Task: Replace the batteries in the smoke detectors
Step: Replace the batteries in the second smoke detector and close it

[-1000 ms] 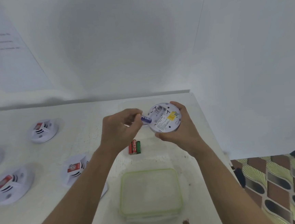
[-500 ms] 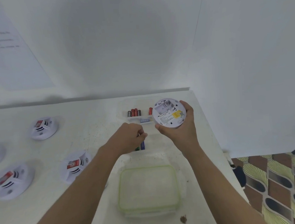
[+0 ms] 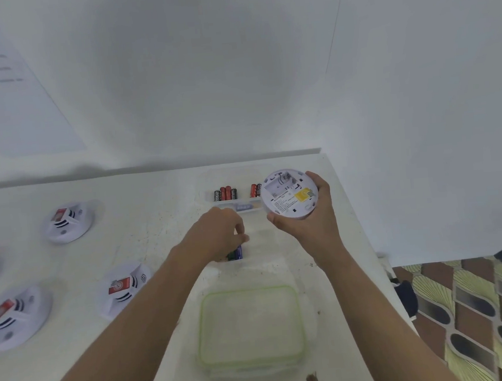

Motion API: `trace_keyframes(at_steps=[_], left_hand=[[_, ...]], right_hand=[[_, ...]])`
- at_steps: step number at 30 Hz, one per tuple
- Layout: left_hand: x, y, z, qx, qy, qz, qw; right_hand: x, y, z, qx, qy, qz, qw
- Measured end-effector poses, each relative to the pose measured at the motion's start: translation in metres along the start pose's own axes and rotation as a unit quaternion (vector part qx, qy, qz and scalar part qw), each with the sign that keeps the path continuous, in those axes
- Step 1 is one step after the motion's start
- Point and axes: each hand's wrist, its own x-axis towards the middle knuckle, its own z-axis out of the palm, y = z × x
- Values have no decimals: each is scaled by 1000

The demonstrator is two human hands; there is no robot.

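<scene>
Head view: the left hand (image 3: 217,235) has carried the purple battery (image 3: 239,252) down from the detector (image 3: 289,194) to the pile just beyond the box (image 3: 201,331). Whether its curled fingers still pinch it, I cannot tell. The right hand (image 3: 311,230) grips the detector farther beyond the box, apparently emptied and ready for refilling.

smooth matt white plastic on smoke detector (image 3: 289,194) back, right of centre; paper labels (image 3: 284,202) stuck on. glossy wrapped batteries (image 3: 225,193) just beside it. frosted translucent plastic lid (image 3: 249,327), lower centre. matt white tabletop (image 3: 143,224), scuffed and speckled.
</scene>
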Motion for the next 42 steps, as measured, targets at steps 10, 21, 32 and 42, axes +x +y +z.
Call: trace_keyframes(at_steps=[10, 21, 32, 42], left_hand=[[38, -5, -53, -143, 126, 2, 982], [111, -18, -40, 31, -66, -68, 995], [118, -21, -31, 82, -86, -57, 991], [118, -17, -28, 34, -56, -49, 997]], right_hand=[[25, -5, 7, 9, 20, -5, 1000], [45, 0, 8, 1, 38, -2, 999], [51, 2, 13, 3, 36, -1, 999], [51, 2, 9, 12, 33, 7, 999]])
